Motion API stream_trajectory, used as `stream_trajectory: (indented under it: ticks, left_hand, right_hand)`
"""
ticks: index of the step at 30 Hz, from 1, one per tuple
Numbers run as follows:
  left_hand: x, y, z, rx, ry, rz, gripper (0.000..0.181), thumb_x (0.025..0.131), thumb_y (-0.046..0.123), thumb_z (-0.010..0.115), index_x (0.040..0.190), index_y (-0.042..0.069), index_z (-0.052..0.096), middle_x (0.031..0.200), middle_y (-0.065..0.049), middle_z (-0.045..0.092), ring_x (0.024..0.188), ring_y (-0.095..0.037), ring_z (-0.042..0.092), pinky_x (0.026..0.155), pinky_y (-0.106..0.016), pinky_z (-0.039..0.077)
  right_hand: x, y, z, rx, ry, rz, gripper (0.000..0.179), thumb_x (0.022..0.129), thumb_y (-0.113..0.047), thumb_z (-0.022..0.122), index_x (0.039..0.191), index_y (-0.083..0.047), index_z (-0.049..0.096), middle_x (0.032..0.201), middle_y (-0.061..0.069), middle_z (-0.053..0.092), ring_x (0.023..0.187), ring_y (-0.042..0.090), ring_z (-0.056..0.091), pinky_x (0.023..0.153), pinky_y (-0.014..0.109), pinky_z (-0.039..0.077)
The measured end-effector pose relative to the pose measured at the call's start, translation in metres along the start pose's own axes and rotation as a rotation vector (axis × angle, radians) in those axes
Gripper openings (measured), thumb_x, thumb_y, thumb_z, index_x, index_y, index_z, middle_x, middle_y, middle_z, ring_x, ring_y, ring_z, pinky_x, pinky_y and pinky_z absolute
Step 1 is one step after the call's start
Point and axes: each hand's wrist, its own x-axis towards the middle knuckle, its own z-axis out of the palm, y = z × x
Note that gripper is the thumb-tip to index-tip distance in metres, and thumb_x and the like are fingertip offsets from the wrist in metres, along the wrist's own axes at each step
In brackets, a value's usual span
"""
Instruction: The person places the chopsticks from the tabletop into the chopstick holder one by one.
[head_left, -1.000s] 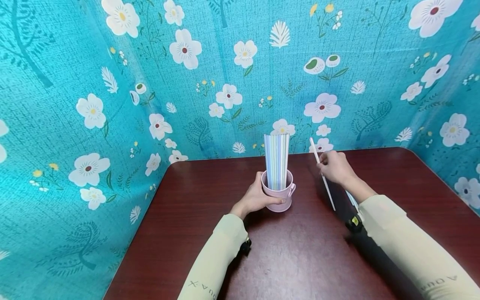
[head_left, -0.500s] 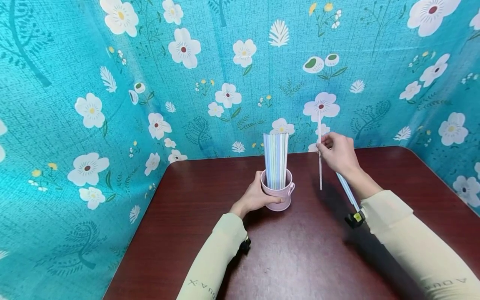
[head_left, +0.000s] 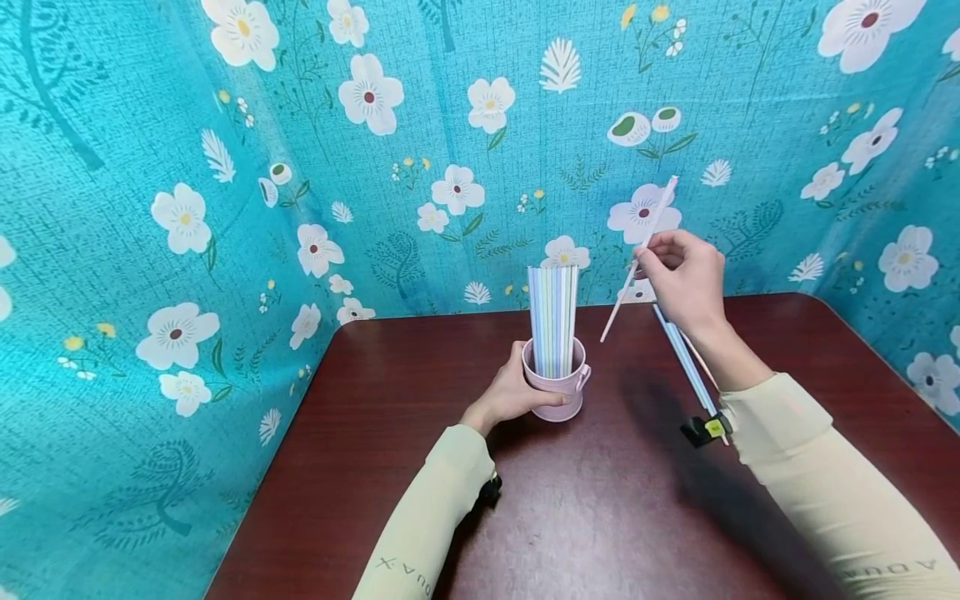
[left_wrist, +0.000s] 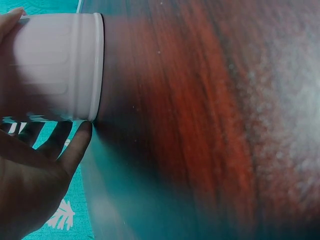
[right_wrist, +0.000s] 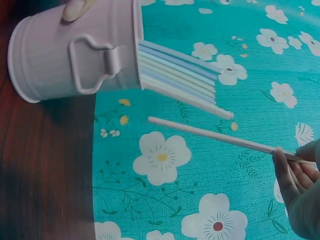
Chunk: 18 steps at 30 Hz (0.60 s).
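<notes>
A small pink metal bucket (head_left: 568,408) stands upright on the table, with a bundle of pastel straws (head_left: 553,321) rising out of it. My left hand (head_left: 513,392) grips the bucket from its left side, thumb across the front; fingers curve round its far side in the left wrist view. To the right of the bucket and above the table, my right hand (head_left: 693,279) pinches one pale pink straw (head_left: 619,302) between thumb and fingers. That straw slants, its lower end toward the bucket but apart from it. In the right wrist view, the bucket's side handle (right_wrist: 80,65) shows.
Several loose blue and pale straws (head_left: 688,367) lie on the dark red-brown table (head_left: 592,508) beneath my right wrist, which partly hides them. A teal flowered cloth (head_left: 450,100) hangs behind and at both sides of the table.
My right hand has risen from near the table with the pink straw. The straw has swung from leaning left at its top to leaning right. The left hand and bucket have stayed put.
</notes>
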Motion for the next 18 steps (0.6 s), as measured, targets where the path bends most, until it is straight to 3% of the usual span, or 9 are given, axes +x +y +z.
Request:
stream_trajectory:
  ticks: [5,9,18]
  left_hand:
    - [0.000,0.000,0.000,0.015,-0.001,-0.002,0.098,0.066,0.030,0.097,0.142,0.028,0.035,0.134,0.009,0.057,0.119,-0.010,0.056,0.105,-0.033,0.043]
    - [0.000,0.001,0.000,0.020,0.002,0.004,0.097,0.066,0.029,0.097,0.142,0.027,0.036,0.133,0.008,0.058,0.118,-0.011,0.057,0.105,-0.034,0.043]
    - [-0.001,0.001,-0.001,0.007,0.002,-0.008,0.096,0.067,0.030,0.097,0.141,0.027,0.036,0.134,0.008,0.057,0.119,-0.011,0.057,0.105,-0.034,0.044]
  right_hand:
    - [-0.001,-0.002,0.001,0.099,0.007,0.057,0.022,0.096,-0.013,0.071,0.105,0.007,0.069,0.091,0.010,0.075,0.067,0.000,0.069,0.068,0.012,0.053]
    - [-0.003,-0.003,0.005,0.132,-0.013,0.063,0.022,0.096,-0.010,0.069,0.105,0.009,0.067,0.090,0.012,0.075,0.068,0.002,0.070,0.067,0.013,0.053]
    - [-0.012,-0.001,0.026,0.119,-0.057,-0.045,0.017,0.095,-0.009,0.073,0.101,0.006,0.070,0.091,0.022,0.075,0.068,0.000,0.069,0.068,0.013,0.053]
